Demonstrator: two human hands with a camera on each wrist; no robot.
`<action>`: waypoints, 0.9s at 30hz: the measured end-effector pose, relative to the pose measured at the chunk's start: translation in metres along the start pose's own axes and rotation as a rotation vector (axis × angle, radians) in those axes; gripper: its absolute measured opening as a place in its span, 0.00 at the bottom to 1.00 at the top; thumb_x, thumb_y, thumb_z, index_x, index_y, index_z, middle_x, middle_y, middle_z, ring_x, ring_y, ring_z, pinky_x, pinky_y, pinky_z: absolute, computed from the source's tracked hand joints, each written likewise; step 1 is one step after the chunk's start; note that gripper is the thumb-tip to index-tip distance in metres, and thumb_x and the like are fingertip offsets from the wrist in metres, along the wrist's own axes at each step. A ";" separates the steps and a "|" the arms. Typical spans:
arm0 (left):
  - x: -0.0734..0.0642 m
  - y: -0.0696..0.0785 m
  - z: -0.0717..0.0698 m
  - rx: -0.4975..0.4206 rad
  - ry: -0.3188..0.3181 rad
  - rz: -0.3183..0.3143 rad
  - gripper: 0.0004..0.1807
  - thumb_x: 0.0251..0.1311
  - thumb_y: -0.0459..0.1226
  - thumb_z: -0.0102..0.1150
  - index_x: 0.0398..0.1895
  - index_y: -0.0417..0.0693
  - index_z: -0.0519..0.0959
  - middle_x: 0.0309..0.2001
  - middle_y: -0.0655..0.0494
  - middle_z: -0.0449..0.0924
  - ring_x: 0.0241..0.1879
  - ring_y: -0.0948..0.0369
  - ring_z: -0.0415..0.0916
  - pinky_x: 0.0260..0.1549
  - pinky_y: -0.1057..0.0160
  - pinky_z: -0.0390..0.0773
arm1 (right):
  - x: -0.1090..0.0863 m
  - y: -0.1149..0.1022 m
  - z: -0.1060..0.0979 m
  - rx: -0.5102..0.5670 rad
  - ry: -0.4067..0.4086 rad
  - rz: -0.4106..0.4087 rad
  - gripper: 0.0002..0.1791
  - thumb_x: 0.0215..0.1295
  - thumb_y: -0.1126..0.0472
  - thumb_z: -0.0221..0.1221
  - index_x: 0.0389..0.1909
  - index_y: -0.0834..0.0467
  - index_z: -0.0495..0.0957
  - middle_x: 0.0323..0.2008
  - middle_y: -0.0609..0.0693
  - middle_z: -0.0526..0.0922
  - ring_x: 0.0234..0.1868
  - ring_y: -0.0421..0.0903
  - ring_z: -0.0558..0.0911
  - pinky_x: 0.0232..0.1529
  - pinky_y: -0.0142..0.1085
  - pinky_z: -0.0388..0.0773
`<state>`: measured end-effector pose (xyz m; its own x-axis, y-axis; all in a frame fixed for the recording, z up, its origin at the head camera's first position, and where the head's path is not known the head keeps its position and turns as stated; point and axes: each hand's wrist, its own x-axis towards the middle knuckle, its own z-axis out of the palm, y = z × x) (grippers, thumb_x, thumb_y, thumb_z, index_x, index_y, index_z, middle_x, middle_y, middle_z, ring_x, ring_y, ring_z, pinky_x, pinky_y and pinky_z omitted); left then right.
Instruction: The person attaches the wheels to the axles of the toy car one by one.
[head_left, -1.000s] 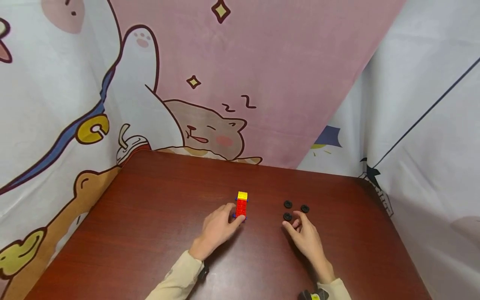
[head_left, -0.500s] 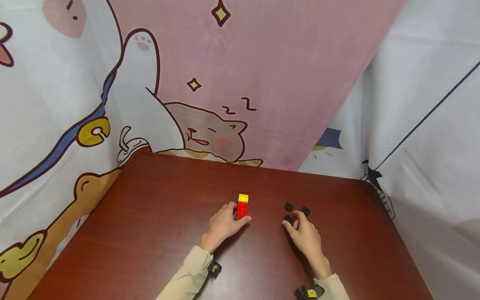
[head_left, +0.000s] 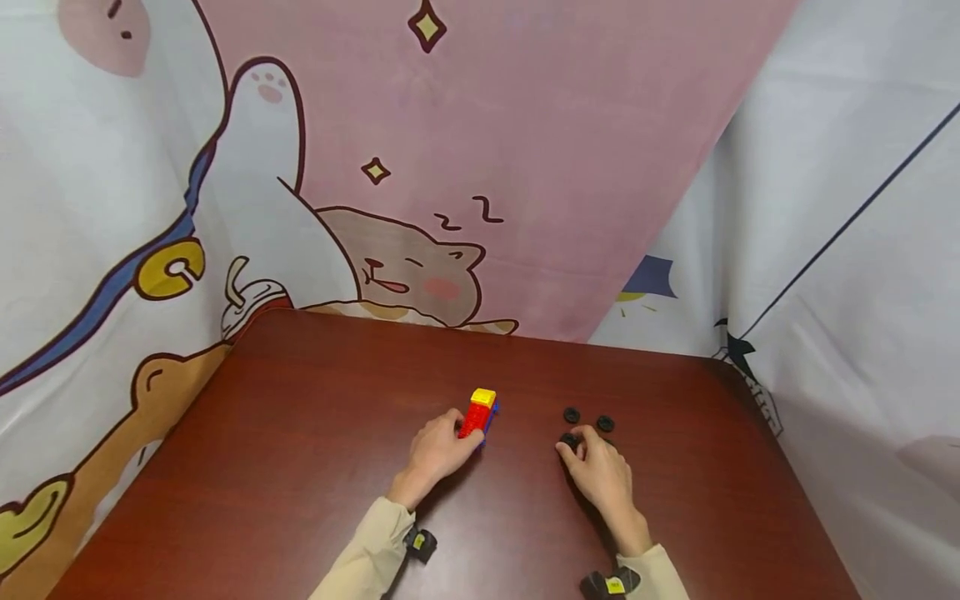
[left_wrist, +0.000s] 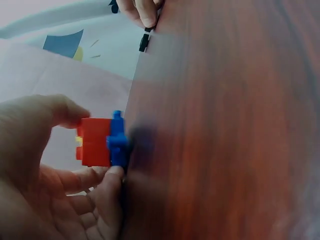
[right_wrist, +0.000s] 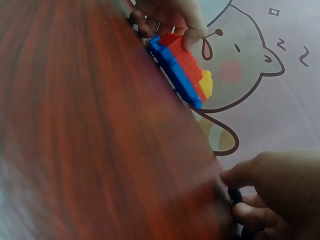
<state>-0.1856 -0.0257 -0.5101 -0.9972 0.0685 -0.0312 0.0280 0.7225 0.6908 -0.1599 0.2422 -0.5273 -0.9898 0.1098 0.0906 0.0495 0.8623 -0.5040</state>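
My left hand [head_left: 438, 454] grips a toy car body [head_left: 477, 417] of red and yellow bricks on a blue base. In the left wrist view, the body [left_wrist: 97, 142] sits between thumb and fingers, with blue axle stubs [left_wrist: 118, 142] turned toward the tabletop. It looks slightly raised and tilted. My right hand [head_left: 603, 475] pinches a small black toy wheel [head_left: 568, 439] between thumb and fingertip. The right wrist view has this wheel [right_wrist: 234, 195] partly hidden by the fingers. Just beyond that hand lie two more black wheels, one nearer [head_left: 572, 414] and one farther right [head_left: 605, 423].
Both hands are over a dark red-brown wooden table [head_left: 337, 375]. Cloth printed with cartoon cats [head_left: 570, 167] hangs along its back and sides. Part of another black thing [head_left: 610, 443] shows behind the right hand's knuckles.
The car body has turned in my left hand so that its blue side faces right. My right fingers have closed on the nearest wheel. The other wheels stay on the table.
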 end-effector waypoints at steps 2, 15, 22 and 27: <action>0.004 -0.003 -0.002 -0.037 0.003 0.008 0.15 0.57 0.50 0.57 0.37 0.49 0.79 0.24 0.60 0.78 0.23 0.61 0.70 0.23 0.63 0.69 | 0.001 -0.002 0.003 0.024 0.039 -0.029 0.19 0.64 0.45 0.65 0.48 0.52 0.79 0.21 0.42 0.71 0.16 0.40 0.66 0.18 0.34 0.58; 0.031 -0.028 0.012 -1.025 -0.229 0.079 0.12 0.66 0.34 0.41 0.46 0.35 0.69 0.35 0.38 0.79 0.27 0.57 0.82 0.20 0.62 0.82 | -0.006 -0.022 0.029 0.732 0.190 -0.142 0.16 0.66 0.61 0.64 0.53 0.60 0.77 0.35 0.54 0.84 0.25 0.45 0.83 0.27 0.29 0.78; 0.057 -0.010 0.030 -1.137 -0.220 0.176 0.13 0.67 0.34 0.35 0.46 0.38 0.69 0.51 0.25 0.78 0.26 0.58 0.85 0.24 0.61 0.85 | 0.005 -0.079 0.034 0.919 0.202 -0.161 0.20 0.69 0.64 0.60 0.56 0.72 0.71 0.37 0.62 0.80 0.29 0.67 0.80 0.22 0.37 0.81; 0.075 0.000 0.034 -1.125 -0.180 0.146 0.15 0.67 0.32 0.41 0.54 0.36 0.68 0.46 0.34 0.80 0.28 0.58 0.83 0.23 0.60 0.85 | 0.025 -0.103 0.048 0.920 0.306 -0.278 0.20 0.69 0.66 0.59 0.55 0.75 0.69 0.36 0.66 0.81 0.28 0.57 0.80 0.23 0.30 0.77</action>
<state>-0.2581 0.0024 -0.5369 -0.9626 0.2635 0.0626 -0.0255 -0.3185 0.9476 -0.1957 0.1328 -0.5144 -0.8672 0.1963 0.4577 -0.4284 0.1746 -0.8865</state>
